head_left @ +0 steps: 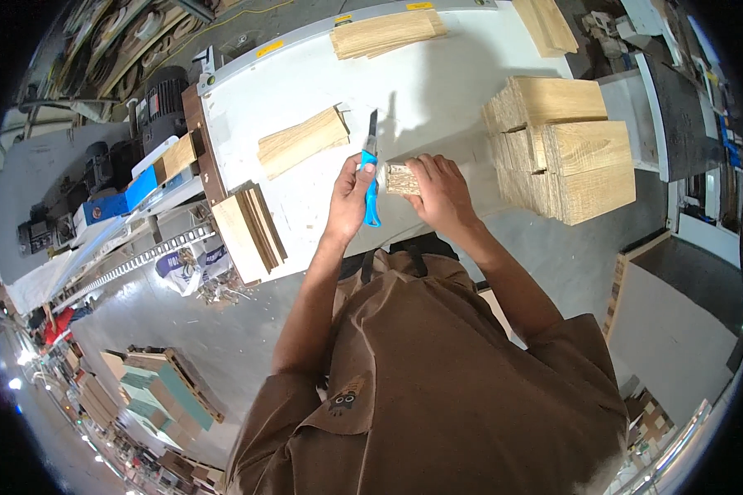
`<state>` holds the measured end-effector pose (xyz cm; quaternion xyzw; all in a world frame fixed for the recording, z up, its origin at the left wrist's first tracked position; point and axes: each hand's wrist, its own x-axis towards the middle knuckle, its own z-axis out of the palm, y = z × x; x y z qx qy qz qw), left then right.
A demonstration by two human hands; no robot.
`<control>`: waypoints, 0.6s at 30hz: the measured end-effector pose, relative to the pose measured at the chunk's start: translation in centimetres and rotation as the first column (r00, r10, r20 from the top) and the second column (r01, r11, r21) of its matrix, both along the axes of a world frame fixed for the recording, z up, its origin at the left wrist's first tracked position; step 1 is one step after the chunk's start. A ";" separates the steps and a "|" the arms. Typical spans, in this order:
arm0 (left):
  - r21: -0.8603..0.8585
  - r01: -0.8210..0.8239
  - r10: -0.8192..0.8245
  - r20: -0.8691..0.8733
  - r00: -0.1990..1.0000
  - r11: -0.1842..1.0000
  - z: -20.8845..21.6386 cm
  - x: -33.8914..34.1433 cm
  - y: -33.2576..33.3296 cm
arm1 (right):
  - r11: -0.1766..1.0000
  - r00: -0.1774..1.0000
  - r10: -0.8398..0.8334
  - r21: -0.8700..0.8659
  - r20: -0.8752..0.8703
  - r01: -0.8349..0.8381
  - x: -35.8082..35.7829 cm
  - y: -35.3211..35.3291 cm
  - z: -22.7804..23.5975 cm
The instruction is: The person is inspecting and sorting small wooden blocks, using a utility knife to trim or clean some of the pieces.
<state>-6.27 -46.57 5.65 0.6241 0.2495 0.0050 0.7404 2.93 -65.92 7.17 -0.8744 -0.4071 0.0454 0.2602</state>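
Observation:
My left hand (349,202) is closed round the blue handle of a utility knife (371,190), its dark blade out and pointing away from me. Just to the right, my right hand (444,196) grips a short chipboard block (400,179), with its rough, speckled edge showing toward the knife. Blade and block are apart. Both hands are over the near part of a white worktable (458,70). A fanned set of thin wood-look strips (304,142) lies left of the knife. To the right of my right hand stands a tall pile of wood-faced chipboard pieces (590,169).
More thin strips (388,35) lie at the far edge beside a long metal level (305,43). Another bundle (545,26) is at the far right corner, and upright boards (248,231) stand at the near left corner. Left of the table is a machine with a dark motor (163,107).

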 end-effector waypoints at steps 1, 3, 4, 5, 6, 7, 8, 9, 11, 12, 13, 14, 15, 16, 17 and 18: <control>0.007 0.014 -0.014 -0.003 1.000 1.000 0.0 0.2 0.1 | 1.000 1.000 0.003 -0.001 -0.009 -0.003 0.0 -0.1 -0.1; -0.025 -0.041 0.040 -0.033 0.999 0.999 0.1 0.5 0.4 | 1.000 1.000 -0.004 0.007 0.006 0.004 -0.2 0.1 0.1; 0.002 -0.049 0.049 -0.048 0.998 0.999 0.2 0.6 0.2 | 1.000 1.000 0.001 0.007 0.023 -0.001 -0.3 0.1 0.1; 0.012 -0.038 0.039 -0.054 0.998 0.999 0.3 0.7 -0.1 | 1.000 1.000 -0.011 0.016 0.018 0.010 -0.4 0.2 0.1; 0.117 -0.009 0.015 -0.051 0.999 0.993 0.4 0.9 -0.6 | 0.999 1.000 -0.016 0.029 0.026 0.016 -0.4 0.2 0.2; 0.220 0.020 -0.009 -0.051 0.999 0.975 0.5 1.0 -1.1 | 0.999 0.999 -0.021 0.043 0.034 0.020 -0.4 0.2 0.1; 0.306 0.042 -0.021 -0.073 0.997 0.951 1.1 1.3 -1.7 | 0.998 0.999 -0.033 0.050 0.025 0.032 -0.4 0.1 0.0; 0.312 0.055 -0.031 -0.082 0.996 0.949 1.7 1.4 -2.0 | 0.998 0.999 -0.032 0.051 0.030 0.031 -0.4 0.1 -0.2; 0.557 0.142 -0.034 -0.200 0.979 0.818 3.1 1.6 -2.6 | 0.998 0.999 -0.036 0.058 0.025 0.035 -0.4 0.0 -0.7; 0.584 0.142 -0.022 -0.206 0.978 0.799 3.7 1.9 -3.1 | 0.999 0.997 -0.031 0.046 0.071 0.028 -0.4 0.1 -1.1; 0.587 0.150 -0.025 -0.215 0.976 0.795 3.5 2.0 -3.6 | 0.999 0.993 -0.024 0.033 0.116 0.020 -0.4 0.0 -1.4; 0.725 0.172 0.013 -0.242 0.970 0.667 3.6 2.1 -4.0 | 0.999 0.994 -0.026 0.042 0.107 0.022 -0.3 0.1 -1.3; 0.835 0.196 0.056 -0.260 0.964 0.514 3.8 2.2 -4.4 | 0.999 0.995 -0.023 0.044 0.095 0.019 -0.3 0.1 -1.0; 0.859 0.246 0.074 -0.310 0.948 0.450 4.0 2.3 -4.8 | 0.999 0.996 -0.018 0.046 0.085 0.015 -0.3 0.1 -0.9; 0.861 0.247 0.079 -0.313 0.947 0.445 4.2 2.4 -5.2 | 0.999 0.997 -0.016 0.052 0.082 0.011 -0.3 0.1 -0.9; 0.882 0.253 0.106 -0.318 0.942 0.398 4.3 2.4 -5.5 | 0.998 0.996 -0.018 0.056 0.087 0.013 -0.3 0.1 -1.0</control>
